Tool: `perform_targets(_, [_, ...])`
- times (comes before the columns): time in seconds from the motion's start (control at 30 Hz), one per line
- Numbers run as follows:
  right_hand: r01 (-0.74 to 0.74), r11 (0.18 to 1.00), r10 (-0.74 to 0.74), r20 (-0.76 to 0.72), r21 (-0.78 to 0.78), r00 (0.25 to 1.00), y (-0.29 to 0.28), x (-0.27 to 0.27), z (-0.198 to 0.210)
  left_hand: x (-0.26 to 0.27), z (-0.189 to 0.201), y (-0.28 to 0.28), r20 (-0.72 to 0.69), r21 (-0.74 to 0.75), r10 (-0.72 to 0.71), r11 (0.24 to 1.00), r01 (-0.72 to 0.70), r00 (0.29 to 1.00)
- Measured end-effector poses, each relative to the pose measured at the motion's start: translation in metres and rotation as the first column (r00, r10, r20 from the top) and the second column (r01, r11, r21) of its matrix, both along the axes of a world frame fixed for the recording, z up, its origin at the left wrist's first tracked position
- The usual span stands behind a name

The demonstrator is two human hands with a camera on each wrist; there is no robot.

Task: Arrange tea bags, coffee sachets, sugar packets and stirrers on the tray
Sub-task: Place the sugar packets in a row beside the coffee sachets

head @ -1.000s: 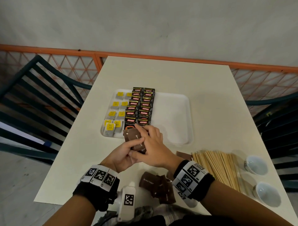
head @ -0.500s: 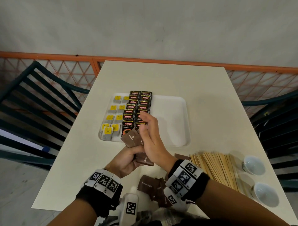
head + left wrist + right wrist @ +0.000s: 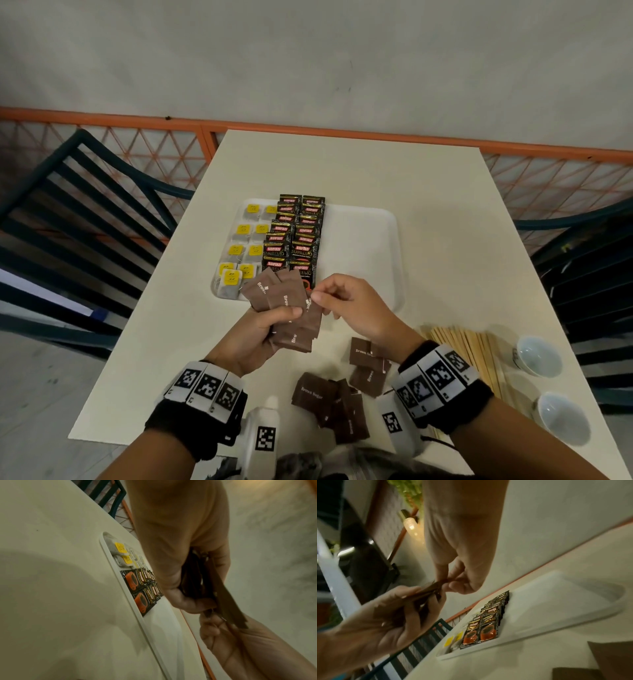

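A white tray lies mid-table with yellow-tagged tea bags in its left columns and black coffee sachets beside them; its right half is bare. Just in front of the tray, my left hand grips a fanned stack of brown sugar packets. My right hand pinches the edge of one packet in that stack, thumb against forefinger; the pinch shows in the right wrist view. In the left wrist view the stack sits in my curled left fingers. Wooden stirrers lie at the right.
More brown sugar packets lie loose at the table's near edge. Two small white cups stand at the near right. Dark slatted chairs flank the table, and an orange mesh railing runs behind it.
My right hand has come off the top of the stack and shifted to its right side, now pinching one packet's edge. The left hand keeps its hold, with the packets fanned wider.
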State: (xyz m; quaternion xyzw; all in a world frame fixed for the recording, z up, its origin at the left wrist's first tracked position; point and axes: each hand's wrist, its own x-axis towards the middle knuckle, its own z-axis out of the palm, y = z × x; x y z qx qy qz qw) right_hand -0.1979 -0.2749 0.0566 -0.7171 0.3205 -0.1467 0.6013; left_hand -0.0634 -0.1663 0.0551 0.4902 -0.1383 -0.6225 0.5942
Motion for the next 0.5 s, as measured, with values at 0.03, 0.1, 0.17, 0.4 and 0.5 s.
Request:
perform_targets(0.03, [-0.017, 1.000, 0.016, 0.027, 0.025, 1.000, 0.001, -0.001, 0.000, 0.000, 0.000, 0.001, 0.002, -0.005, -0.010, 1.000, 0.010, 1.000])
perform_targets(0.1, [-0.038, 0.998, 0.035, 0.048, 0.057, 0.998, 0.001, -0.001, 0.004, 0.001, 0.000, 0.003, 0.007, -0.004, -0.014, 1.000, 0.014, 1.000])
perform_targets(0.17, [-0.048, 0.995, 0.045, 0.043, 0.084, 0.998, 0.001, 0.001, 0.005, 0.002, 0.000, 0.006, 0.008, -0.008, -0.010, 1.000, 0.010, 1.000])
perform_targets(0.4, [0.060, 0.967, -0.079, 0.068, 0.246, 0.995, 0.007, 0.013, 0.002, 0.035, -0.006, 0.011, -0.016, 0.021, 0.142, 0.990, -0.142, 0.990])
perform_targets(0.5, [0.110, 0.921, -0.160, 0.106, 0.373, 0.981, 0.009, 0.022, 0.001, 0.050, -0.008, 0.011, -0.022, 0.041, 0.130, 0.991, -0.129, 0.991])
